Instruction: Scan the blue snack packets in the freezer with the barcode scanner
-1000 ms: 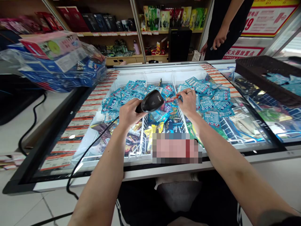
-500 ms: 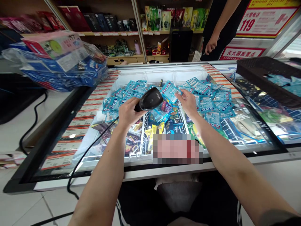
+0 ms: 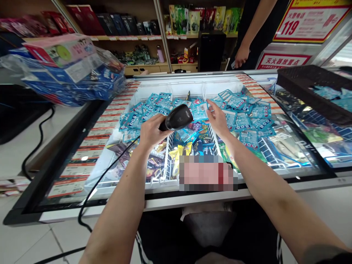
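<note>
My left hand [image 3: 152, 131] is wrapped round the handle of a black corded barcode scanner [image 3: 180, 117], whose head points away from me and to the right. In my right hand [image 3: 219, 118], a small light-blue packet [image 3: 198, 111] is gripped by its right edge, its white barcode facing up close beside the scanner head. Similar blue packets lie spread over the glass of a chest freezer, in a left pile [image 3: 139, 116] and a right pile [image 3: 242, 122]. Under the glass, white wire baskets [image 3: 166, 157] hold wrapped ice creams [image 3: 178, 152].
A plastic-wrapped stack of boxes [image 3: 68, 73] stands at the left. A dark basket [image 3: 308, 88] with more blue packets rests at the right. The scanner's cable [image 3: 106, 170] hangs over the front edge. Across the freezer stands another person [image 3: 258, 33], before goods shelves [image 3: 137, 38].
The blue packet has turned from tilted to nearly level, bringing its barcode next to the scanner head. My right fingers have shifted on its edge. The other person's hand has moved slightly left.
</note>
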Available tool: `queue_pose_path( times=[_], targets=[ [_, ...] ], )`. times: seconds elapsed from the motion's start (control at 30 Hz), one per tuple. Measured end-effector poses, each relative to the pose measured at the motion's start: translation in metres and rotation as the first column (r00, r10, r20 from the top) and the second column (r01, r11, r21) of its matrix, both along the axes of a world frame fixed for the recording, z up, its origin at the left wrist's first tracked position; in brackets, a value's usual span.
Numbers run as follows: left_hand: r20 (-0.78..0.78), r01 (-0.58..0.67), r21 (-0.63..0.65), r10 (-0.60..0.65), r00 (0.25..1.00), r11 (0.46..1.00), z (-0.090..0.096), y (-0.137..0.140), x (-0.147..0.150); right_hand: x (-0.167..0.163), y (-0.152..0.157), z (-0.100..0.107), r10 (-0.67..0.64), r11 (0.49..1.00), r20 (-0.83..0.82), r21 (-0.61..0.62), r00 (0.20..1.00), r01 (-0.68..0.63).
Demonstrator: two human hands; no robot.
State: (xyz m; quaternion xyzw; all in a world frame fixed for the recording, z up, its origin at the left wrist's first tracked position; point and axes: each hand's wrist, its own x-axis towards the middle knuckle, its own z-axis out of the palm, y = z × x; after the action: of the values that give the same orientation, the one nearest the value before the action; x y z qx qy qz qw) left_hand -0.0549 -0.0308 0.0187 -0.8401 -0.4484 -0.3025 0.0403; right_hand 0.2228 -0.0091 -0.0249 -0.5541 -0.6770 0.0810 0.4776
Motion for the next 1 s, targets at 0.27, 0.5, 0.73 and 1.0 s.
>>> queue_pose_path(
  times=[0.27, 0.5, 0.73, 1.0],
  targets=[
    [-0.022, 0.037, -0.005, -0.038, 0.999, 0.999, -0.0018, 0.0008, 0.0014, -0.0019, 0.0023, -0.0063, 0.039, 0.997, -0.226, -0.056, 0.973, -0.052],
    [-0.060, 0.023, -0.015, -0.024, 0.998, 1.000, -0.0027, -0.0007, 0.0038, -0.0018, 0.0017, -0.0064, -0.007, 0.996, -0.350, -0.086, 0.937, -0.025],
    [-0.061, 0.031, -0.029, -0.033, 0.998, 0.999, -0.0024, 0.0000, 0.0038, -0.0020, 0.0018, -0.0081, 0.007, 0.992, -0.366, -0.115, 0.931, -0.053],
    [-0.064, 0.025, -0.032, -0.027, 0.998, 0.999, -0.0030, -0.0008, 0.0044, -0.0006, 0.0039, -0.0107, -0.005, 0.995, -0.307, -0.096, 0.952, -0.026]
  ],
)
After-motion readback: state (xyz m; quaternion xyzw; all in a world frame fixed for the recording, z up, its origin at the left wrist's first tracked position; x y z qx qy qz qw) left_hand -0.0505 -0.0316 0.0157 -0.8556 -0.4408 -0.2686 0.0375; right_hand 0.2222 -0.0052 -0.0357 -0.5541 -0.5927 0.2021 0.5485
